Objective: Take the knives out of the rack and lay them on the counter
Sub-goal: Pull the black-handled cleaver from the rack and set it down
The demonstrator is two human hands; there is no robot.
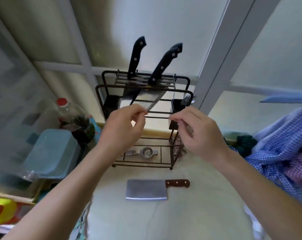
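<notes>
rack holding black-handled knives, cleaver on counter

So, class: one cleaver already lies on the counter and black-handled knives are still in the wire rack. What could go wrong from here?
1. Both bare hands, left hand and right hand, are raised near the exposed steel blades hanging through the dark wire rack; a finger could brush an edge.
2. The two black-handled knives lean at different angles; pulling one might snag the other or tip the light rack.
3. The wooden-handled cleaver lies on the pale counter just below the arms, so a dropped knife could strike it.
</notes>
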